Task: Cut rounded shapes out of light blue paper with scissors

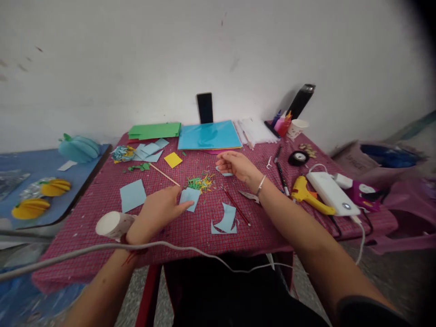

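My left hand rests on the red checked tablecloth, its fingers pinching a folded light blue paper piece. My right hand hovers farther back, fingers curled over a small light blue paper scrap that it touches or holds. Between the hands lies a pile of green and yellow paper snippings. A cut blue paper offcut and a thin red stick lie in front of my right forearm. A wooden skewer lies just past my left hand.
Stacked blue and green paper sheets, a phone against the wall, a yellow glue gun, a white power bank, tape roll, paper cups, bottle. Paper pumpkins lie on the left blue surface.
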`<act>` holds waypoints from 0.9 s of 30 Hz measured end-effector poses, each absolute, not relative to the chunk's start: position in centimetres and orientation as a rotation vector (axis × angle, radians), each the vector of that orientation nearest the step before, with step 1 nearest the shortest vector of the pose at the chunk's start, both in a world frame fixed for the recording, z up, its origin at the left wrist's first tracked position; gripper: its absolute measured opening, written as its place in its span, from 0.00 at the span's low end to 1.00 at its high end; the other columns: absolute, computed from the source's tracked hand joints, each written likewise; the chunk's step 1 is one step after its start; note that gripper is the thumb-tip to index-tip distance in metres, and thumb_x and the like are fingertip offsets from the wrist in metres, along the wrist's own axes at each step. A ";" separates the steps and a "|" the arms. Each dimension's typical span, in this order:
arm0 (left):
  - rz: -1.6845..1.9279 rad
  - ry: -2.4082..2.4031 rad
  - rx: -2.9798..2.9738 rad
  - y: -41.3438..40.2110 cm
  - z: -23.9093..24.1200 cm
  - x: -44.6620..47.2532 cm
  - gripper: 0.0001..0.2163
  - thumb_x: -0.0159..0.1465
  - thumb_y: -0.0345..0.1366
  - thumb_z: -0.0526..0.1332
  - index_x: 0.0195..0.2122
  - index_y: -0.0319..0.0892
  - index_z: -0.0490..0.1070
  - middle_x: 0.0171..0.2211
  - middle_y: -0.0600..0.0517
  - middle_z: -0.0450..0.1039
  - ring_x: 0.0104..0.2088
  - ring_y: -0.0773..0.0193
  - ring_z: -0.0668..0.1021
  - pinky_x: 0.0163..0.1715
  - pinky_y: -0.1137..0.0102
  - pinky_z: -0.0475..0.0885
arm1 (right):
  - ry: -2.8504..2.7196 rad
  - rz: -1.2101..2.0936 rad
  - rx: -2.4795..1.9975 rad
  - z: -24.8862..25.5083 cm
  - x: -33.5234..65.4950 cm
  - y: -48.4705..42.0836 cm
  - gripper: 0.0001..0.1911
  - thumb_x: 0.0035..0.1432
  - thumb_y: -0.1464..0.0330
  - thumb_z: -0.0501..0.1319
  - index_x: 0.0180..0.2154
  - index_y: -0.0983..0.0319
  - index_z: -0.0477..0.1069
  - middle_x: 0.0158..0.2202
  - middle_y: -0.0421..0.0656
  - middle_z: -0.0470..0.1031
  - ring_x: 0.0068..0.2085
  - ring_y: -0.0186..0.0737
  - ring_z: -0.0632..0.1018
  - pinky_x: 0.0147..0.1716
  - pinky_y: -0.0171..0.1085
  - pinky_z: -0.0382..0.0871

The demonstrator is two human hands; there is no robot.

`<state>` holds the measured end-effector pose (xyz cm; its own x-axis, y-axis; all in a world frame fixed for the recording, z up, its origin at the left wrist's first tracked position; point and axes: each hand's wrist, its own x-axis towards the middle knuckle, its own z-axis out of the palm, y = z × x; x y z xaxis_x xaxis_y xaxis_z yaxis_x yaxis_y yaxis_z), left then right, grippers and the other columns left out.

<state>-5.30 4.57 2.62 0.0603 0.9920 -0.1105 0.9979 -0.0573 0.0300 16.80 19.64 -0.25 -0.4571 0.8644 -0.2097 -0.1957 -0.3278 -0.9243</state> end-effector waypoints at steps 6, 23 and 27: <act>-0.061 2.263 2.026 2.7 -0.8 -5.2 0.15 0.60 0.50 0.54 0.36 0.42 0.65 0.34 0.46 0.75 0.35 0.55 0.78 0.31 0.67 0.65 | -1.353 1.777 -0.929 -0.7 19.2 15.0 0.06 0.59 0.73 0.55 0.33 0.63 0.71 0.25 0.40 0.77 0.23 0.30 0.76 0.26 0.30 0.71; 0.936 2.155 1.948 1.7 -1.7 -4.3 0.06 0.62 0.37 0.53 0.28 0.44 0.63 0.23 0.55 0.67 0.23 0.67 0.70 0.26 0.71 0.62 | -1.637 1.716 -0.758 -0.8 14.6 10.9 0.10 0.59 0.68 0.58 0.44 0.60 0.68 0.34 0.40 0.75 0.30 0.31 0.74 0.28 0.30 0.68; 1.084 1.907 1.882 1.6 -0.4 -2.6 0.06 0.59 0.34 0.56 0.25 0.43 0.63 0.21 0.57 0.65 0.22 0.69 0.69 0.25 0.72 0.64 | -1.744 1.741 -0.609 -0.7 13.8 11.2 0.11 0.52 0.69 0.64 0.40 0.62 0.70 0.32 0.38 0.73 0.30 0.31 0.72 0.31 0.31 0.66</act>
<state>-2.60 1.59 -0.43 -0.1340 0.9391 0.3166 0.7525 -0.1115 0.6491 13.81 11.16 -0.75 -0.7185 0.6897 0.0895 -0.0883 0.0372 -0.9954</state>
